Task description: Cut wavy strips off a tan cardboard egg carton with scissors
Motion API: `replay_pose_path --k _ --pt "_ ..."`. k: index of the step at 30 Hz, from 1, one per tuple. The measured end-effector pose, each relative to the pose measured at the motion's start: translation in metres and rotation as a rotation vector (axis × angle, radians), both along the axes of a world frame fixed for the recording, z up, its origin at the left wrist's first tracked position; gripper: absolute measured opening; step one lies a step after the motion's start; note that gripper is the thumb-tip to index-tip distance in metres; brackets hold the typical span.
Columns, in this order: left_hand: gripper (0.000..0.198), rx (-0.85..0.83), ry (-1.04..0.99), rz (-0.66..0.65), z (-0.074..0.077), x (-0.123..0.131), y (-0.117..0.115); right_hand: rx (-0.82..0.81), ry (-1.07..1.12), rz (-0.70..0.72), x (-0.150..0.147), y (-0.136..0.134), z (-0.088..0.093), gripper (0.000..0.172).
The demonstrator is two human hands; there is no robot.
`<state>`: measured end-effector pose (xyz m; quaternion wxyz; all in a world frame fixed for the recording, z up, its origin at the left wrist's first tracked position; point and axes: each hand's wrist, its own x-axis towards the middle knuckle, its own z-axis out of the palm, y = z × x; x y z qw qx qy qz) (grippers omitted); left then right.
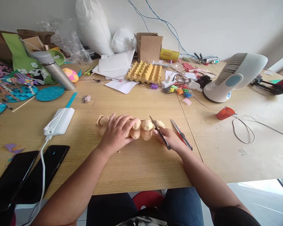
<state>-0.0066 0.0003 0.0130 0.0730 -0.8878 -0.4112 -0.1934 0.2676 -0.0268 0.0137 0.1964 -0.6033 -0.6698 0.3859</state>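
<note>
A strip of tan egg carton (143, 128) lies upside down on the wooden table (141, 166) in front of me. My left hand (116, 131) rests flat on its left part, fingers spread. My right hand (171, 139) is closed on a pair of scissors (159, 131), whose blades point up and left onto the carton's right end. A red utility knife (181, 134) lies just right of that hand.
A white power bank (60, 121) and two dark phones (25, 175) lie at the left. A whole egg tray (144, 72), a cardboard box (149, 46), a white fan (233, 77), an orange cup (224, 113), a steel bottle (53, 69) and craft scraps crowd the back.
</note>
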Motion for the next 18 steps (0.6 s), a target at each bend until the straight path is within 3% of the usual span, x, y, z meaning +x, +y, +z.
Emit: replay_pose_path --k 7,10,14,18 --pt "0.076 -0.04 0.012 -0.042 0.005 -0.006 0.003 -0.016 -0.066 0.064 0.007 -0.004 0.018 0.052" --pt "0.077 -0.014 -0.003 0.002 0.006 -0.009 0.004 -0.047 -0.056 0.121 0.011 -0.004 0.024 0.053" --pt "0.076 0.02 -0.043 0.083 0.008 -0.013 0.006 -0.098 -0.034 0.172 0.014 -0.003 0.023 0.054" --pt "0.081 -0.02 -0.029 0.041 0.009 -0.013 0.005 -0.054 -0.128 0.093 0.011 -0.003 0.017 0.052"
